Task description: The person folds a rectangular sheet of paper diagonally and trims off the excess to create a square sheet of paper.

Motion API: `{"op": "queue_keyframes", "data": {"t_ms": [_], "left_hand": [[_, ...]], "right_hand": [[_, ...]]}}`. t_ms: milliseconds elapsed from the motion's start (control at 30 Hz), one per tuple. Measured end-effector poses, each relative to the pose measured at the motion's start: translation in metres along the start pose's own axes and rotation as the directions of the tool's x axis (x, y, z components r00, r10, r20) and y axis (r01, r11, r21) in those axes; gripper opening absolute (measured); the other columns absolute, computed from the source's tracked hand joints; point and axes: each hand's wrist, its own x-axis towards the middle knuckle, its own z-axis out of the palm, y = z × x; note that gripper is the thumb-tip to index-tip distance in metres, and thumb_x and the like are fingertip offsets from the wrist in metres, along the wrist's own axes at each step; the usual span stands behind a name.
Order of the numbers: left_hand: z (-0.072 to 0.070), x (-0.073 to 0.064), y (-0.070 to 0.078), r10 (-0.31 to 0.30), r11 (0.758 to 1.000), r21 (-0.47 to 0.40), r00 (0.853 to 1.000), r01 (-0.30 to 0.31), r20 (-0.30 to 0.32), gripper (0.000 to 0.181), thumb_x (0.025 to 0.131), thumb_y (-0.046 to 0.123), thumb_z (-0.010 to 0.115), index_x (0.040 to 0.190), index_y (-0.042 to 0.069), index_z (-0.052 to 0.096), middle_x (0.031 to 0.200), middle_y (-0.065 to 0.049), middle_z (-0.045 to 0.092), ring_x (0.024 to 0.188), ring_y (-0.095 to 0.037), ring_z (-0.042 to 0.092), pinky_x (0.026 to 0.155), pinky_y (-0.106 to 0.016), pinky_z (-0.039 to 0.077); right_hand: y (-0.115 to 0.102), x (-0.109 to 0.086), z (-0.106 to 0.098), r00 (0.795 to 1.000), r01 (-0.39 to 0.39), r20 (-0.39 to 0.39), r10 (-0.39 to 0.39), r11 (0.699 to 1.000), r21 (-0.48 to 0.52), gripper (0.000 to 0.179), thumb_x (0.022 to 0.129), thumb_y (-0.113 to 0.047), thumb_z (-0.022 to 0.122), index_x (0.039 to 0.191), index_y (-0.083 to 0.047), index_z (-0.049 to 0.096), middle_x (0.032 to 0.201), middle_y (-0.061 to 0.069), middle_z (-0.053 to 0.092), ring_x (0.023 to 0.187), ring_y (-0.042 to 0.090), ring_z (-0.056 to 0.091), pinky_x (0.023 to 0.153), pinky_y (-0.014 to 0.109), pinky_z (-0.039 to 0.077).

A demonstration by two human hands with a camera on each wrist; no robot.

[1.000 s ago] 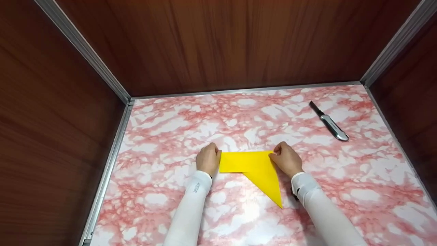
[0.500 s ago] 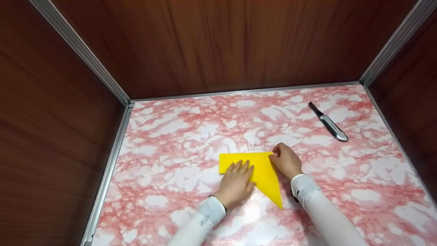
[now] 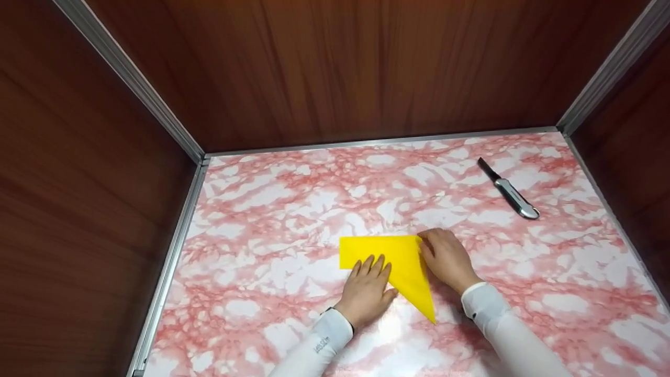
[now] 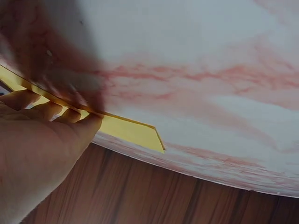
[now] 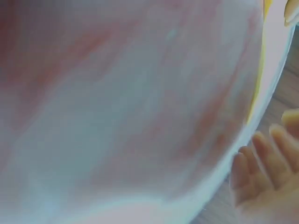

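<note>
A folded sheet of yellow paper (image 3: 405,256) lies on the tabletop, with a straight strip at the left and a pointed flap toward the person at the right. My left hand (image 3: 366,295) rests on its lower middle, fingers straight and slightly spread. In the left wrist view those fingers (image 4: 88,123) press along the lower edge of the paper (image 4: 133,133). At the upper right corner is my right hand (image 3: 447,260), its fingertips right at the paper's edge. The right wrist view shows the right fingers (image 5: 268,151) loosely bent, holding nothing, beside a thin yellow edge (image 5: 258,79).
A utility knife (image 3: 509,189) with a grey and black handle lies at the back right, its dark blade end toward the back. The red-and-white marbled table (image 3: 251,209) is bounded by brown wood-grain panels (image 3: 335,68) with metal trim at the back and both sides.
My left hand has left the paper's left edge and come to lie flat over its lower middle. My right hand has loosened its pinch at the upper right corner.
</note>
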Motion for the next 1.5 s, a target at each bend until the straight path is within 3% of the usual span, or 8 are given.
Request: {"op": "queue_keyframes", "data": {"t_ms": [100, 267, 567, 833, 1133, 1500], "left_hand": [[0.003, -0.001, 0.001, -0.011, 1.000, 0.018, 1.000, 0.011, -0.001, 0.068, 0.106, 0.057, 0.040, 0.160, 0.017, 0.037, 0.168, -0.003, 0.026, 0.155, -0.027, 0.019, 0.123, -0.050, 0.016], [0.005, 0.000, 0.003, -0.022, 0.999, 0.043, 0.999, 0.023, -0.025, 0.068, 0.106, 0.058, 0.039, 0.160, 0.017, 0.039, 0.167, -0.004, 0.028, 0.154, -0.027, 0.021, 0.123, -0.052, 0.015], [0.005, 0.003, 0.004, -0.044, 0.996, 0.076, 0.997, 0.048, -0.061, 0.066, 0.107, 0.057, 0.035, 0.158, 0.015, 0.042, 0.165, -0.002, 0.032, 0.153, -0.023, 0.025, 0.123, -0.052, 0.013], [-0.001, 0.009, 0.001, -0.057, 0.993, 0.104, 0.997, 0.061, -0.043, 0.063, 0.109, 0.053, 0.033, 0.156, 0.013, 0.045, 0.164, -0.003, 0.036, 0.152, -0.024, 0.028, 0.123, -0.050, 0.013], [-0.010, 0.019, -0.004, -0.088, 0.987, 0.133, 0.996, 0.090, -0.019, 0.061, 0.109, 0.049, 0.036, 0.154, 0.009, 0.048, 0.162, -0.009, 0.039, 0.152, -0.026, 0.029, 0.123, -0.048, 0.015], [-0.017, 0.032, -0.010, -0.132, 0.982, 0.140, 0.991, 0.129, 0.009, 0.061, 0.110, 0.048, 0.035, 0.155, 0.008, 0.045, 0.165, -0.008, 0.034, 0.153, -0.027, 0.024, 0.123, -0.049, 0.013]], "right_hand": [[0.001, -0.010, -0.001, 0.987, 0.133, 0.103, -0.122, 0.986, -0.101, 0.043, 0.102, -0.024, 0.065, 0.140, -0.004, 0.062, 0.146, 0.014, 0.056, 0.139, 0.039, 0.044, 0.114, 0.060, 0.031], [0.005, -0.020, 0.000, 0.959, 0.199, 0.235, -0.155, 0.964, -0.175, 0.054, 0.106, -0.035, 0.056, 0.151, -0.005, 0.051, 0.161, 0.011, 0.040, 0.151, 0.038, 0.027, 0.120, 0.060, 0.019], [0.007, -0.022, 0.001, 0.959, 0.221, 0.222, -0.174, 0.952, -0.209, 0.054, 0.106, -0.035, 0.055, 0.151, -0.004, 0.051, 0.160, 0.012, 0.041, 0.149, 0.039, 0.030, 0.119, 0.060, 0.020], [0.004, -0.026, 0.000, 0.957, 0.227, 0.231, -0.174, 0.947, -0.227, 0.054, 0.106, -0.035, 0.054, 0.150, -0.004, 0.052, 0.159, 0.013, 0.043, 0.149, 0.038, 0.031, 0.119, 0.059, 0.020], [-0.001, -0.033, 0.001, 0.944, 0.285, 0.236, -0.229, 0.929, -0.237, 0.053, 0.106, -0.034, 0.055, 0.149, -0.003, 0.053, 0.157, 0.011, 0.045, 0.149, 0.033, 0.033, 0.120, 0.056, 0.022], [-0.009, -0.045, 0.005, 0.929, 0.348, 0.209, -0.304, 0.911, -0.222, 0.052, 0.102, -0.031, 0.061, 0.146, -0.004, 0.057, 0.152, 0.009, 0.052, 0.145, 0.034, 0.040, 0.118, 0.055, 0.027]]}}
